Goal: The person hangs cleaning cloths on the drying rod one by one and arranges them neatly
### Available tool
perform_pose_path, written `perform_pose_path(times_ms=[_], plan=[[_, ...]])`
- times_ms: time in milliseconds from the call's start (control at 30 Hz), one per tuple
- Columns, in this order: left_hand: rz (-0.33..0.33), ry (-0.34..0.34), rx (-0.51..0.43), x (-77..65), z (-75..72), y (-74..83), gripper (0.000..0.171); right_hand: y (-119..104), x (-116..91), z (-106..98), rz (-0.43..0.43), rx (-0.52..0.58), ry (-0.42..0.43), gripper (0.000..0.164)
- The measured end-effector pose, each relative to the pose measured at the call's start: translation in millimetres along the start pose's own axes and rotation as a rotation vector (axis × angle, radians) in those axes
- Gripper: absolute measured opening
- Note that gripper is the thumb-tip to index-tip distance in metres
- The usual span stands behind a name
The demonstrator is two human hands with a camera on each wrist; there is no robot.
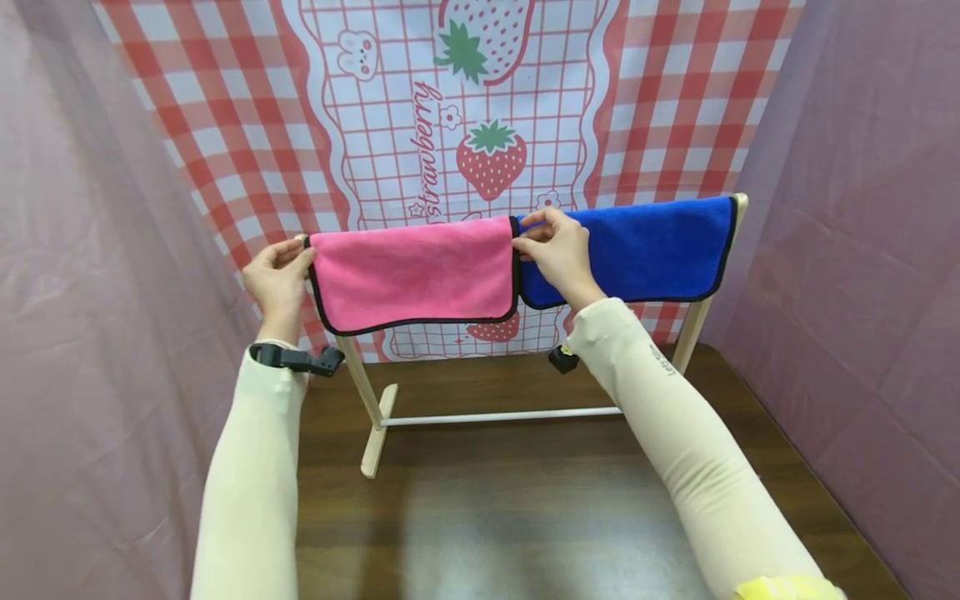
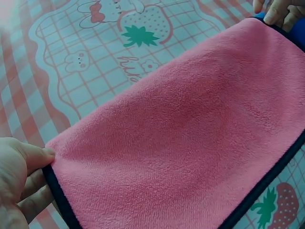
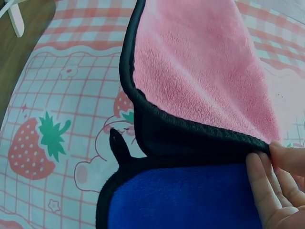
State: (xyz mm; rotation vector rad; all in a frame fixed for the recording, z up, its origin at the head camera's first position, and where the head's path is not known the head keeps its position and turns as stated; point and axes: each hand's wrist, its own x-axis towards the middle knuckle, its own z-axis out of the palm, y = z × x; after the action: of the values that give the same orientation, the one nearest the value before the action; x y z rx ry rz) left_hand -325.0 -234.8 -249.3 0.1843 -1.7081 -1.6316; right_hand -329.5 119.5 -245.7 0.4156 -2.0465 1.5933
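Observation:
A pink towel (image 1: 416, 275) with black edging hangs over the top of a wooden rack, in its left half. My left hand (image 1: 277, 275) pinches the towel's upper left corner between thumb and fingers, as the left wrist view also shows at the dark edge. At the upper right edge my right hand (image 1: 558, 254) pinches the same towel (image 3: 205, 71). Beside it a blue towel (image 1: 652, 250), edged in black too, hangs over the right half, partly behind my right hand. In the right wrist view the pink towel's edge overlaps the blue towel (image 3: 181, 198) near my fingertips.
The rack's left leg (image 1: 360, 383) and foot (image 1: 380, 429) stand on a brown wooden table (image 1: 480, 500). A white lower bar (image 1: 495, 417) runs between the legs. Behind hangs a strawberry-print checked cloth (image 1: 390, 125). Pinkish curtains (image 1: 862, 250) stand at both sides.

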Motion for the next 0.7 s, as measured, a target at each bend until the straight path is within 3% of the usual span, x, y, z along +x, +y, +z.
perform_pose_path(times_ms=[233,433,700], plan=[[-0.007,-0.018,-0.092,-4.6,-3.7,-8.8,0.029,9,-5,1,-0.007,0.031,-0.023,0.025],[0.027,-0.056,-0.060,-15.8,-9.1,-19.4,0.029,20,-17,-3,0.012,0.021,-0.056,0.026],[0.051,-0.081,-0.056,-37.7,-14.8,-47.0,0.025,41,-41,-11,0.039,-0.038,-0.097,0.027]])
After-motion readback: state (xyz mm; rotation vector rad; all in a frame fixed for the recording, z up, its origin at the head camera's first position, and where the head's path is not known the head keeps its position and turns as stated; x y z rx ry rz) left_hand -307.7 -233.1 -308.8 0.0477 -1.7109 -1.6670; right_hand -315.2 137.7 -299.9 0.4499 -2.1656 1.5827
